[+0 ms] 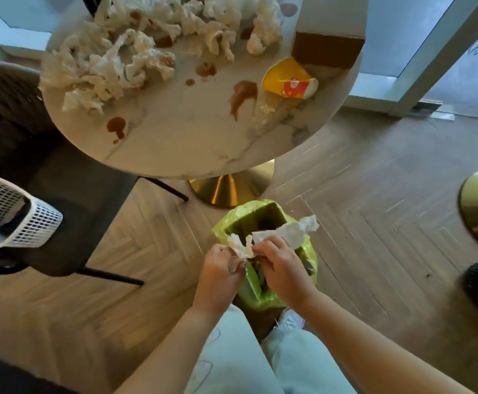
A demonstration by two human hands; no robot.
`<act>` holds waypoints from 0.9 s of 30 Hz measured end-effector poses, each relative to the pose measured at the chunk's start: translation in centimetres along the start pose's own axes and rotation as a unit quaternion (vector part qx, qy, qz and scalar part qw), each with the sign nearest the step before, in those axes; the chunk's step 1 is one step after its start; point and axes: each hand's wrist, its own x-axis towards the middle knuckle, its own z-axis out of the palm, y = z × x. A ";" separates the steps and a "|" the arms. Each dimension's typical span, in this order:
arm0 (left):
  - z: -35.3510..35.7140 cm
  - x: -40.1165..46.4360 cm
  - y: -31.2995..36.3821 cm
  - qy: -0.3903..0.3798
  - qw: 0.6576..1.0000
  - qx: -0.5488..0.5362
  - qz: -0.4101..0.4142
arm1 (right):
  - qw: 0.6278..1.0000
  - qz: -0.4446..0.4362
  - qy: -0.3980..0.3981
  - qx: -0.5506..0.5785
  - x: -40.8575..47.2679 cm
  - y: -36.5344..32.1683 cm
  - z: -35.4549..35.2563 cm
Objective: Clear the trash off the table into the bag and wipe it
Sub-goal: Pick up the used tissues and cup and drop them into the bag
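From where I sit, the round marble-topped table (192, 143) lies ahead and to the left, with the heap of crumpled white paper tissues (135, 44) across its far and left part. On its right side the brown cardboard box (327, 49) stands, and the tipped yellow paper cup (289, 81) lies just in front of it. Brown sauce stains (243, 95) sit between the tissues and the cup. The dark upholstered chair (47, 177) is left of the table, carrying the white perforated plastic basket (13, 214). On the floor before the table's base stands the bin lined with a green plastic bag (266, 297); above its mouth my left hand (218, 275) and right hand (284, 268) hold a crumpled white tissue (277, 234) between them.
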 end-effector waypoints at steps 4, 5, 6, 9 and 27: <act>4.2 0.4 -3.1 -0.043 0.997 0.013 -0.065 | 0.998 0.063 -0.008 0.004 -1.6 4.1 2.9; 5.2 0.8 -4.1 -0.052 0.995 0.019 -0.079 | 0.996 0.085 -0.007 0.010 -1.8 5.4 3.9; 6.2 1.2 -5.0 -0.059 0.994 0.022 -0.092 | 0.994 0.108 -0.005 0.014 -2.0 6.8 4.8; 8.7 3.1 -7.5 -0.072 0.990 0.011 -0.124 | 0.984 0.177 0.002 0.034 -2.2 11.0 8.0; 16.9 9.5 -13.2 -0.243 0.960 0.010 -0.137 | 0.858 0.479 -0.181 0.025 -2.1 18.7 13.2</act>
